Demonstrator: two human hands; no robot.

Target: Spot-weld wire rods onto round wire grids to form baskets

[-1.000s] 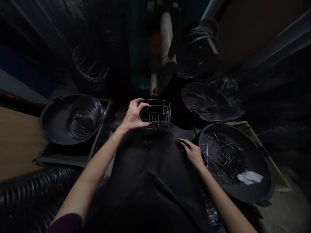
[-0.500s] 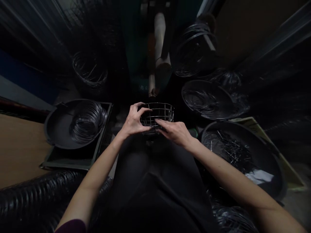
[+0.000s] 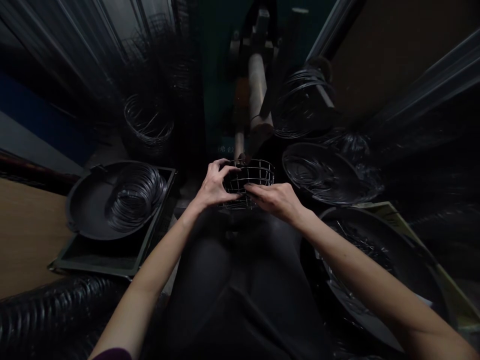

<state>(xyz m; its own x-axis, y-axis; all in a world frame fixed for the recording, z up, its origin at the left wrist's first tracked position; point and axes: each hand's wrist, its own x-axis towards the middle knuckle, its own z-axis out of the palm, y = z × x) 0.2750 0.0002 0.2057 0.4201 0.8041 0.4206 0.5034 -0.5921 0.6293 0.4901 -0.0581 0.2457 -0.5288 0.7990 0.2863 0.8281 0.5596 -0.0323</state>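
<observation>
A small round wire basket (image 3: 252, 177) rests above my knees, in front of my dark-trousered lap. My left hand (image 3: 214, 184) grips its left rim, fingers curled over the top wire and thumb under. My right hand (image 3: 275, 199) is pressed against the basket's near side, fingers together on the wires; earlier it pinched a small piece of wire, which I cannot make out now. A dark machine with a pale cylindrical roller (image 3: 258, 92) stands just behind the basket.
A black pan with a stack of wire rings (image 3: 137, 195) sits in a tray at left. At right, one black pan (image 3: 378, 260) holds short wire pieces and another (image 3: 322, 172) holds wire. Wire coils (image 3: 150, 122) stand behind. Black coiled stock (image 3: 48, 310) lies lower left.
My right hand left my right thigh beside the pan of wire pieces and came up to the basket's near side. My left hand kept hold of the rim.
</observation>
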